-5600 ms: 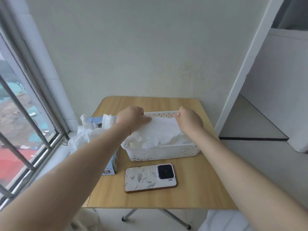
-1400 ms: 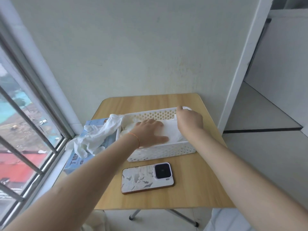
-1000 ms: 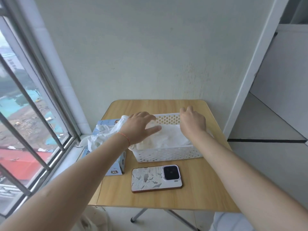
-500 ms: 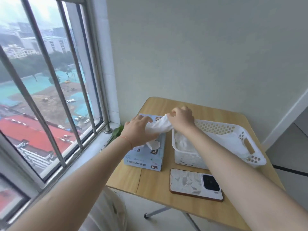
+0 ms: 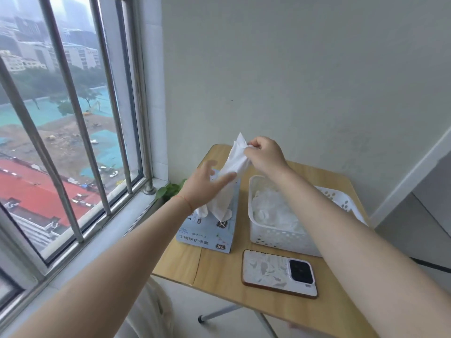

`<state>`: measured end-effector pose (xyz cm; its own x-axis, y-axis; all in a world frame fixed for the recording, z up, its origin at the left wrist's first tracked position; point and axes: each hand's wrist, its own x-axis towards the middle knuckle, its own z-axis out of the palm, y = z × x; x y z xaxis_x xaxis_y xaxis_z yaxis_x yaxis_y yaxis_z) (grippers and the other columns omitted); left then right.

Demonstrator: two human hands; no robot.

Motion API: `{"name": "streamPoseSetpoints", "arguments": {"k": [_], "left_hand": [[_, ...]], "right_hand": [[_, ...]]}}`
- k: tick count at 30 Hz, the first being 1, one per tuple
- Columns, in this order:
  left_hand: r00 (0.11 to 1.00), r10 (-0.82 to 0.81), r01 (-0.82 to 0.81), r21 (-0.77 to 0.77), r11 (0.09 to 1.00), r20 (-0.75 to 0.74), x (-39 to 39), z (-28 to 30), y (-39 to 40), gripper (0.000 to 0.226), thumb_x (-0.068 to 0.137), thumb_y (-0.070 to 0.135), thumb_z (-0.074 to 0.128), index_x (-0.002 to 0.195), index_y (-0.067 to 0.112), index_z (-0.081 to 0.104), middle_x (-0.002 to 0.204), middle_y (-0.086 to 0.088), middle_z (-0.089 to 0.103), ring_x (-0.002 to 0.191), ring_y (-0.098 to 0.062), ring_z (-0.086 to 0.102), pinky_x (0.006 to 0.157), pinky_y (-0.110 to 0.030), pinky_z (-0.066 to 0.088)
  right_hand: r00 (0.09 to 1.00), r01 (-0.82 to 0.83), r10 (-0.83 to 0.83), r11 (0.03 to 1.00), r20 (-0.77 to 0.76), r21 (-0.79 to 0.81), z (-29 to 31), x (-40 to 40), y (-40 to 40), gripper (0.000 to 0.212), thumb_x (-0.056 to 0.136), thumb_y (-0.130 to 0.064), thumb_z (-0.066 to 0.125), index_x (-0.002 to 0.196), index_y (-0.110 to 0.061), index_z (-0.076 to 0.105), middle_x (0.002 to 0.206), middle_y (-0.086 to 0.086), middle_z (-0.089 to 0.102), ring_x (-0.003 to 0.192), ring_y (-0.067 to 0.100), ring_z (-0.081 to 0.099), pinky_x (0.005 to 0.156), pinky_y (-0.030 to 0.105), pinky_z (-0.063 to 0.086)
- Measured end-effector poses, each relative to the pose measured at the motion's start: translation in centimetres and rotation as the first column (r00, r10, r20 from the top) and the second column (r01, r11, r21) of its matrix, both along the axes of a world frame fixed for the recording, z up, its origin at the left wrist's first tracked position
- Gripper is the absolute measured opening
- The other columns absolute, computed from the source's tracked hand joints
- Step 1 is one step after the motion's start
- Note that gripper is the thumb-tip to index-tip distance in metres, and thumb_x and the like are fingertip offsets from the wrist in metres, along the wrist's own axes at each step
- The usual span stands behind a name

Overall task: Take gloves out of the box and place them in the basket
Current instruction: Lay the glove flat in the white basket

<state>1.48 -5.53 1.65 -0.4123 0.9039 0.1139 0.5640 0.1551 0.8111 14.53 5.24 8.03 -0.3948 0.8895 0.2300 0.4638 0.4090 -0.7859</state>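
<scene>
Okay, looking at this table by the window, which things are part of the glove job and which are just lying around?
Part of the job:
- white glove, pinched at its top by the right hand
- left hand, open beside the glove
- blue glove box
- white basket, with gloves already inside

Just lying about:
- phone, face down on the table
- green plant by the window sill

On the table (image 5: 219,269): box (image 5: 210,230) at left, basket (image 5: 275,236) just right of it, phone (image 5: 278,273) in front, gloves (image 5: 273,211) inside the basket.
</scene>
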Motion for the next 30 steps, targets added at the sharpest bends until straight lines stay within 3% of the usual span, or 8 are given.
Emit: {"name": "streamPoseSetpoints", "arguments": {"k": [4,8,12,15,19,24,27,30], "left_hand": [[0.946,-0.025,-0.029,0.16,0.987,0.325,0.6,2.2,0.3,0.027,0.092,0.031,0.065,0.117,0.022,0.062,0.112,0.002,0.066,0.097,-0.011,0.061,0.075,-0.017,0.05],[0.94,-0.016,-0.06,0.212,0.975,0.341,1.0,3.1,0.6,0.01,0.089,0.021,0.069,0.083,0.014,0.066,0.081,-0.001,0.063,0.069,-0.01,0.055,0.049,-0.008,0.043],[0.951,0.073,-0.139,0.203,0.969,0.302,0.1,2.6,0.7,0.012,0.087,0.021,0.071,0.078,0.015,0.066,0.087,-0.011,0.071,0.074,-0.017,0.064,0.056,-0.02,0.049],[0.956,0.013,-0.072,0.191,0.979,0.293,0.1,2.4,0.1,0.009,0.089,0.017,0.07,0.083,0.009,0.068,0.077,-0.004,0.066,0.055,-0.001,0.059,0.048,-0.011,0.043],[0.964,-0.028,-0.031,0.219,0.975,0.264,0.4,2.7,-0.4,0.015,0.088,0.024,0.072,0.08,0.012,0.07,0.065,0.007,0.06,0.049,-0.002,0.051,0.05,-0.012,0.04],[0.958,-0.038,-0.014,0.179,0.984,0.283,-0.1,3.0,-0.6,0.019,0.086,0.02,0.07,0.095,0.003,0.067,0.083,-0.001,0.066,0.072,-0.013,0.057,0.068,-0.025,0.046],[0.982,-0.027,0.011,0.083,0.996,0.188,0.0,3.1,-0.8,0.016,0.086,0.016,0.065,0.079,0.002,0.06,0.073,-0.007,0.045,0.066,-0.018,0.04,0.056,-0.024,0.032],[0.978,-0.026,0.008,0.086,0.996,0.208,0.2,3.7,-1.1,0.019,0.087,0.019,0.067,0.08,0.001,0.066,0.071,-0.004,0.047,0.063,-0.015,0.04,0.048,-0.017,0.031]], "right_hand": [[0.991,-0.128,0.13,0.99,0.015,-0.058,0.1,0.7,-1.1,0.013,0.084,-0.013,0.055,0.088,-0.006,0.064,0.079,-0.001,0.058,0.073,0.013,0.052,0.066,0.027,0.042],[0.984,-0.179,0.18,0.978,0.006,-0.103,-0.5,1.2,-1.8,0.009,0.086,-0.013,0.06,0.092,-0.017,0.065,0.089,-0.003,0.065,0.08,0.011,0.058,0.072,0.025,0.046],[0.983,-0.146,0.158,0.982,0.09,-0.123,-1.2,1.6,-1.8,0.018,0.081,-0.016,0.066,0.098,-0.019,0.06,0.097,-0.002,0.063,0.089,0.017,0.06,0.073,0.027,0.046],[0.972,-0.18,0.188,0.981,0.139,-0.069,-1.7,1.5,-1.9,0.043,0.076,-0.026,0.075,0.113,-0.029,0.054,0.11,-0.001,0.053,0.102,0.017,0.055,0.082,0.031,0.047],[0.953,-0.216,0.187,0.971,0.238,0.102,-1.4,0.7,-2.4,0.016,0.077,-0.046,0.072,0.089,-0.04,0.062,0.114,-0.005,0.051,0.118,0.018,0.047,0.102,0.042,0.039],[0.988,-0.135,0.118,0.971,0.096,0.199,0.3,0.7,-3.2,0.015,0.086,-0.028,0.066,0.084,-0.014,0.064,0.084,-0.005,0.06,0.08,0.013,0.055,0.072,0.027,0.043],[0.997,-0.056,0.064,0.984,-0.042,0.168,1.6,1.3,-3.5,0.013,0.088,-0.017,0.053,0.083,-0.006,0.057,0.071,-0.006,0.05,0.064,0.011,0.044,0.057,0.024,0.037],[0.988,0.025,-0.004,0.99,-0.154,0.137,2.7,2.1,-3.9,0.011,0.088,-0.01,0.044,0.077,-0.011,0.047,0.067,-0.006,0.041,0.059,0.01,0.035,0.05,0.022,0.028]]}}
